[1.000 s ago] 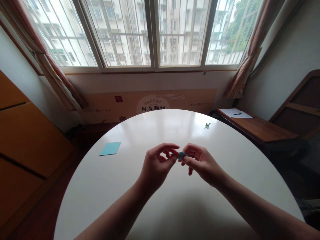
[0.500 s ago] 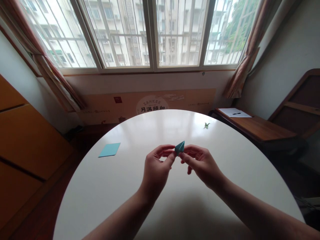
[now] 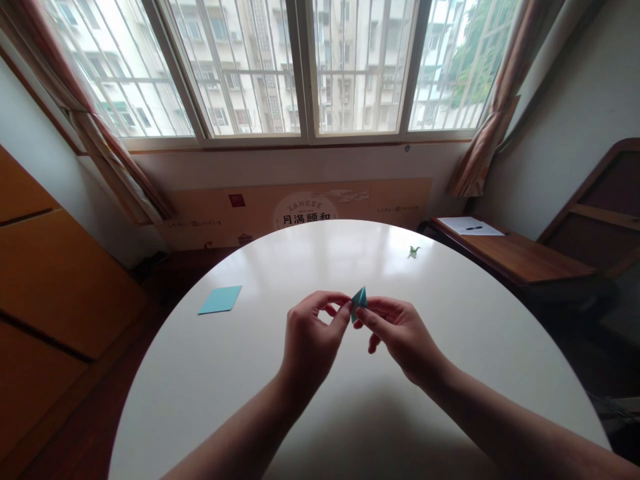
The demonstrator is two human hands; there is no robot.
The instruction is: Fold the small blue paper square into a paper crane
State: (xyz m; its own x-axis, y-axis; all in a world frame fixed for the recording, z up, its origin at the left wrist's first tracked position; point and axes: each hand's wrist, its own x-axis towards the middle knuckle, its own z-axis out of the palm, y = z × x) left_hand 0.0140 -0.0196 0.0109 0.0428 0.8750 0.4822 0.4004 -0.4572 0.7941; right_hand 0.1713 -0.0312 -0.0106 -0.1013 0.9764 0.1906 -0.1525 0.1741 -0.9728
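Note:
A small folded piece of teal origami paper is held up over the white round table, its pointed tip upward. My left hand pinches its left edge between thumb and fingers. From the other side, my right hand grips it with the thumb across the front and the fingers behind. The lower part of the folded paper is partly covered by the fingertips. Away to the left, a flat square of light blue paper lies on the tabletop.
Near the far right rim of the white table sits a small green folded paper crane. Beyond it, a wooden side table carries white sheets with a black pen on top. A chair back stands at far right.
The folded teal paper has turned a little, its tip more upright and its shape narrower. My right hand has shifted slightly left and down; both hands keep hold.

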